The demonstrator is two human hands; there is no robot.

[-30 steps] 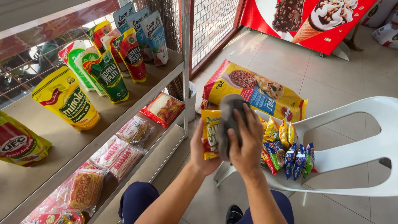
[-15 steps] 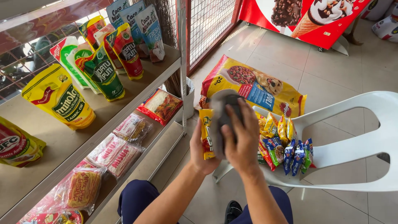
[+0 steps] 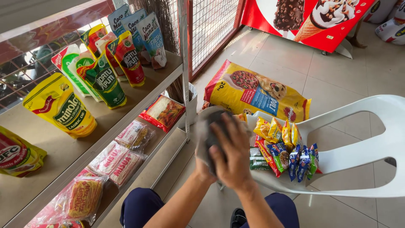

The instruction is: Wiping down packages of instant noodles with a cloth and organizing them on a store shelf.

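Note:
Both my hands are together in front of me around a crumpled grey cloth (image 3: 207, 128). My right hand (image 3: 233, 157) lies over the cloth with its fingers spread and curled on it. My left hand (image 3: 202, 169) is under and behind the cloth, and only its heel and wrist show. Whether anything is wrapped inside the cloth is hidden. Just right of my hands, several small snack packets (image 3: 283, 148) in yellow, red, green and blue lie on the seat of a white plastic chair (image 3: 371, 147).
A metal shelf unit (image 3: 141, 103) on the left carries yellow (image 3: 63, 110), green (image 3: 103, 81) and red refill pouches, with noodle packs (image 3: 119, 161) on the lower tier. A big yellow pet-food bag (image 3: 253, 90) lies on the tiled floor. A red freezer (image 3: 320, 25) and a wire-mesh gate (image 3: 211, 25) stand behind it.
My right hand has slid over the cloth. A yellow packet seen at my left hand's edge a second ago is now hidden. The view has shifted slightly.

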